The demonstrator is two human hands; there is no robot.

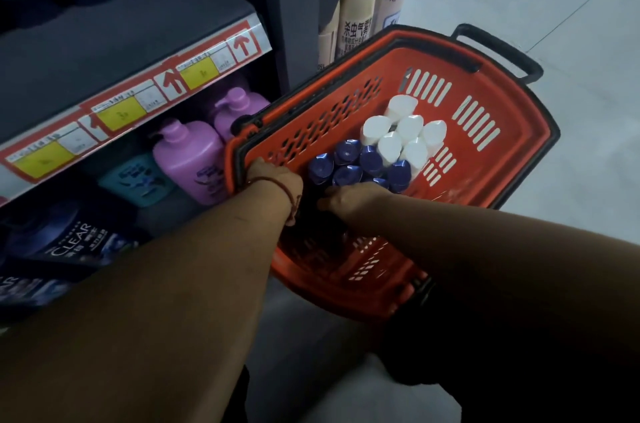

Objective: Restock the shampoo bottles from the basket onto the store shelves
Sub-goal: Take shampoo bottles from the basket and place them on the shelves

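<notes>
Centre frame: a left hand [273, 177] curls over the rim of a red slotted plastic basket [519, 104] packed with upright glossy blue-capped shampoo bottles [360, 163] and white-capped bottles [405, 132]. The right hand [353, 197] reaches among the blue caps, its grip hidden.

Centre right of frame: basket [491, 100] with shampoo bottles [389, 145] clustered inside. Left of it: shelves [104, 24] holding pump bottles [188, 159].

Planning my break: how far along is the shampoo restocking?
Done: nothing evident; blue-capped bottles and white-capped bottles crowd the basket. The left hand grips its rim; the right hand reaches among the blue caps, grasp hidden. Those all await shelving.
</notes>
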